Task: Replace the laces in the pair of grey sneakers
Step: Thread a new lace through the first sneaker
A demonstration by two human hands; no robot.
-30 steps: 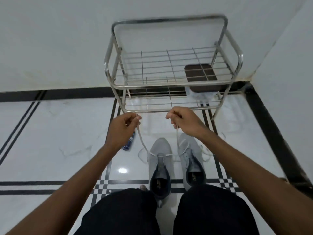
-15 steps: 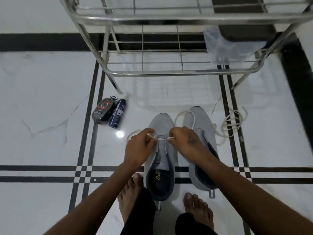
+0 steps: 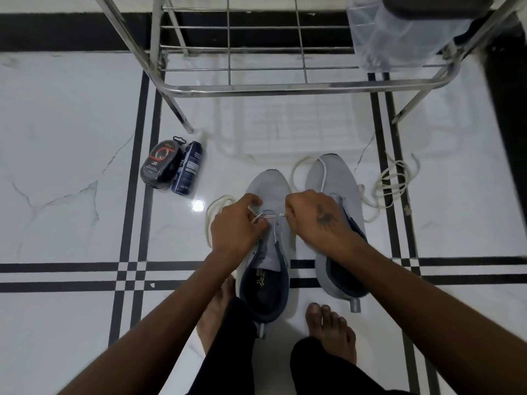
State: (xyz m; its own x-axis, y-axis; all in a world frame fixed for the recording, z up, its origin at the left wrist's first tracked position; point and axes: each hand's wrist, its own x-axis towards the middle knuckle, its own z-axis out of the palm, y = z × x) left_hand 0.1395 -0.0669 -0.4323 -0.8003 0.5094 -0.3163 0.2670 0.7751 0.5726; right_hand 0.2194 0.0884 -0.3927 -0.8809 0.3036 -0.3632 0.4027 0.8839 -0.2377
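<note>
White flat lace (image 3: 266,216) across grey mesh sneaker (image 3: 268,189)

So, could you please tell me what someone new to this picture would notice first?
Two hands meet over the left sneaker at the centre: the left hand and right hand each pinch the white lace across its front. The right sneaker stands beside it, with a loose lace heaped on the floor to its right. A steel rack stands behind them.

Even, cool indoor light; bright glare spot on glossy floor (image 3: 198,206); soft shadows; rack (image 3: 285,88) lines bend at edges; slight blur.
</note>
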